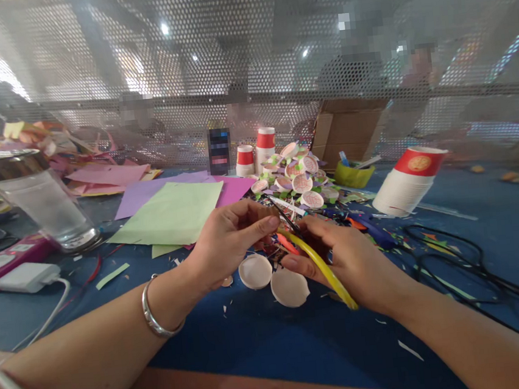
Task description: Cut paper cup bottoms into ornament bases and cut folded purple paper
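My right hand (339, 254) is wrapped round a pair of scissors (324, 265) with a long yellow handle, an orange-red part and dark blades. The blades point up and left toward my left hand (239, 227). Thumb and fingers of the left hand are pinched together close to the blades; what they hold is hidden. Below the hands, two round white paper cup bottoms (255, 272) lie side by side on the blue table (237, 343). Just beyond is a heap of cut cup bottoms (302, 183) with green and purple paper bits.
Green paper (174, 212) and purple sheets lie left, near a water glass (49, 202) and a white charger (26, 277). Stacked red-and-white paper cups (409, 180), a blue glue gun (373, 229) and black cables (469, 272) are right. Perforated metal (245, 49) rises behind.
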Motion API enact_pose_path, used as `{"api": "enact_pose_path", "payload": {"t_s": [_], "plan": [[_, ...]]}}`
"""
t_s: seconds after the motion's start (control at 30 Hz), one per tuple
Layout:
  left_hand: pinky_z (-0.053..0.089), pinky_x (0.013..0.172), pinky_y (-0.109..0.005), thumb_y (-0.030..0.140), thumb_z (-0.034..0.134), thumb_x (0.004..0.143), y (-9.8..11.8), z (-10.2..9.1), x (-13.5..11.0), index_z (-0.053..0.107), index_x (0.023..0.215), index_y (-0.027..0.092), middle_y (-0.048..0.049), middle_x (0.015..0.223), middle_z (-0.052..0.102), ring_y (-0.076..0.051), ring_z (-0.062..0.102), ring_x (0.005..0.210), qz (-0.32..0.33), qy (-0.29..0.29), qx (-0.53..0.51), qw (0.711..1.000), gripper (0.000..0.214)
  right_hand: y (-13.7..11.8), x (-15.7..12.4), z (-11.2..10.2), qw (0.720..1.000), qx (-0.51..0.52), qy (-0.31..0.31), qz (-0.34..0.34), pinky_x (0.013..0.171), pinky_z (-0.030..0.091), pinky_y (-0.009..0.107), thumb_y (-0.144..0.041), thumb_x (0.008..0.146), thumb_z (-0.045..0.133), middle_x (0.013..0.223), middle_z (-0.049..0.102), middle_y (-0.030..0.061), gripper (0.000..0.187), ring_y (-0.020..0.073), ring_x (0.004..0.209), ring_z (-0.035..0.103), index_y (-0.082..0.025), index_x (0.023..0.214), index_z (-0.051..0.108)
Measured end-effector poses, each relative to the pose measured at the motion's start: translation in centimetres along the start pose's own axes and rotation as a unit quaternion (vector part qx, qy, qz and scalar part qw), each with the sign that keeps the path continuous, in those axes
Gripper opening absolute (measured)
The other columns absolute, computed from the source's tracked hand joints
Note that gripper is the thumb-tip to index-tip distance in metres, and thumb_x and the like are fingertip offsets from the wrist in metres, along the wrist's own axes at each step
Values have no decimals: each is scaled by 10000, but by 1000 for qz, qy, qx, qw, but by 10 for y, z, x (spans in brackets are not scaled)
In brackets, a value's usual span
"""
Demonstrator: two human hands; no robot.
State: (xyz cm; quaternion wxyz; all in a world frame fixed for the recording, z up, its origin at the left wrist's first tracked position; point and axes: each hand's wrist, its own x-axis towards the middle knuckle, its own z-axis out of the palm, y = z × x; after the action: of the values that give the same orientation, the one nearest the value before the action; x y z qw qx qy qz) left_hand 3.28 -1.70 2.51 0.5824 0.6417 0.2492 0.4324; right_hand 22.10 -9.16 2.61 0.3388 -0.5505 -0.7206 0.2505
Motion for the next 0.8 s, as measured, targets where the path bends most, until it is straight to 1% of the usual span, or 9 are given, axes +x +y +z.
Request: {"api": "enact_pose_path", "payload": {"t_s": [0.1, 0.17, 0.27, 0.43, 0.57, 0.67, 0.8], "plan": [[406, 586, -202, 323, 763, 833, -1, -1, 0, 619, 758, 144, 19, 678, 595, -75, 504, 615, -6, -21, -25, 999, 242, -1, -1, 0, 1000, -5, 3, -9, 618, 449, 222, -350, 813, 788, 846, 669, -38, 322, 128, 699, 589, -229, 1053, 611], [407, 586, -198, 317, 747, 849, -1, -1, 0, 610, 766, 143, 19, 676, 591, -74, 504, 613, -11, -23, -34, 999, 236, -1, -1, 0, 1000, -11, 2, -14, 598, 440, 222, -359, 816, 783, 830, 661, -39, 313, 125, 682, 577, -225, 1042, 612], [412, 576, -197, 301, 726, 867, 0, -2, 0, 582, 765, 147, 24, 670, 583, -74, 508, 604, -11, -26, -32, 999, 234, 0, -1, 0, 1000, -19, -2, -11, 598, 441, 230, -385, 833, 762, 844, 663, -31, 320, 131, 684, 572, -225, 1065, 612], [409, 554, -182, 268, 715, 868, 2, -1, -1, 576, 746, 136, 33, 660, 567, -62, 505, 586, -8, -54, -21, 998, 227, 2, 0, 0, 1000, -28, -3, -11, 563, 410, 239, -401, 827, 764, 783, 618, -38, 312, 129, 644, 521, -220, 1031, 611], [392, 529, -168, 238, 701, 870, 4, 0, -2, 601, 739, 128, 38, 637, 567, -53, 509, 566, -20, -62, -10, 998, 199, 4, 0, 1, 999, -50, 6, -16, 564, 398, 254, -425, 865, 719, 760, 613, -23, 250, 140, 653, 520, -214, 927, 601], [388, 517, -168, 231, 697, 866, 6, 0, -3, 628, 737, 128, 32, 633, 586, -54, 515, 557, -36, -67, -3, 997, 179, 6, -1, 2, 997, -69, 14, -19, 563, 400, 266, -459, 888, 681, 748, 624, -3, 267, 151, 654, 533, -203, 905, 607], [384, 515, -172, 235, 713, 846, 6, -1, -2, 646, 732, 130, 36, 619, 592, -50, 503, 538, -54, -67, -9, 996, 169, 9, -3, 3, 994, -96, 35, -35, 555, 410, 273, -497, 914, 633, 744, 659, 30, 316, 164, 657, 565, -182, 898, 660]]}}
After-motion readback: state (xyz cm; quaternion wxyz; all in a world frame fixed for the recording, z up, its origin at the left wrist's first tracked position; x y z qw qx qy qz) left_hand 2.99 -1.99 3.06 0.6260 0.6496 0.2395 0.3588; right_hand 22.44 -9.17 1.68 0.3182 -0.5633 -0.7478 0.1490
